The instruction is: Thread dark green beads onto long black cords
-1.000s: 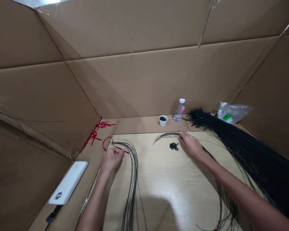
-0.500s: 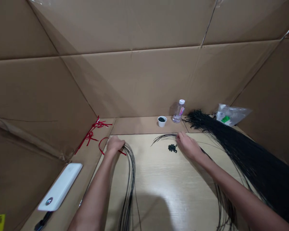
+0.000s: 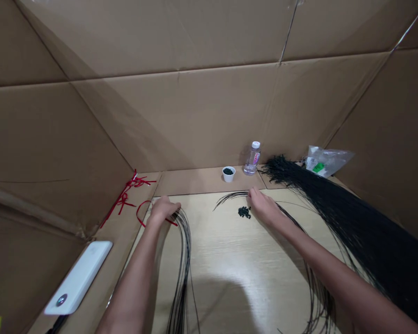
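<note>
My left hand (image 3: 163, 209) is curled over the top of a looped bunch of thin black strands (image 3: 183, 260), close to a red tie (image 3: 141, 214) at the table's far left corner. My right hand (image 3: 263, 207) lies on a second arc of black strands (image 3: 230, 196), with its fingertips just right of a small pile of black beads (image 3: 244, 212). The strands pass beneath that palm, so any grip is hidden. A thick black strand bundle (image 3: 351, 227) spreads along the right side.
A pale wood-grain table (image 3: 230, 246) is walled by brown cardboard (image 3: 181, 116). Along the back stand a white cup of dark beads (image 3: 228, 174), a water bottle (image 3: 252, 158) and a plastic bag (image 3: 327, 161). Red ties (image 3: 127, 191) and a white power bank (image 3: 78, 277) lie left.
My left hand has moved forward along the strands, toward the table's far edge. My right hand has barely moved. The whole scene has drifted slightly left in view.
</note>
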